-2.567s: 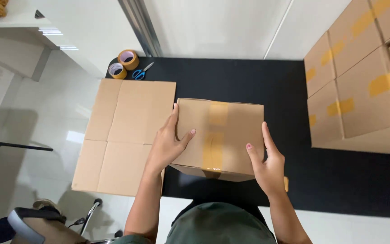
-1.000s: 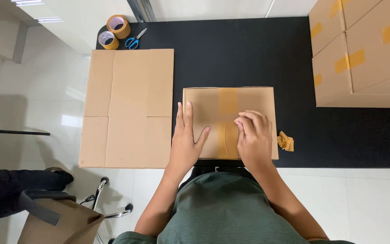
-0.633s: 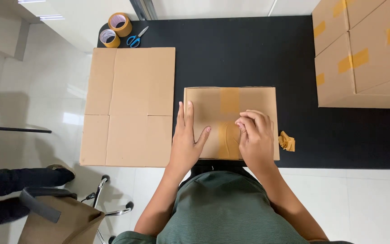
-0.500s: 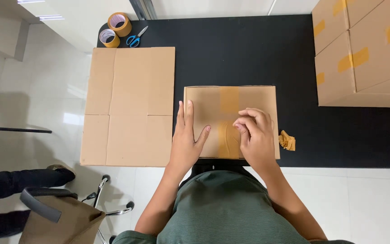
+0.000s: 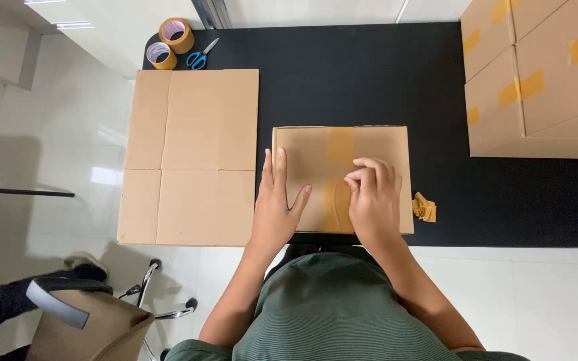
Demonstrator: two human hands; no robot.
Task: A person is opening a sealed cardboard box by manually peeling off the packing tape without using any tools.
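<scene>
A shallow brown cardboard box [image 5: 369, 160] sealed with a strip of tan tape [image 5: 338, 177] lies on the black bench [image 5: 369, 73], near its front edge. The left hand [image 5: 277, 208] rests flat on the box's left part, fingers spread. The right hand [image 5: 372, 200] is curled, fingertips pinching at the tape. A crumpled tape scrap [image 5: 424, 207] lies just beside the box; a flattened cardboard sheet [image 5: 192, 157] lies to its left.

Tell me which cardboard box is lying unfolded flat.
The flattened box left of the left hand; the taped box under both hands is assembled.
</scene>
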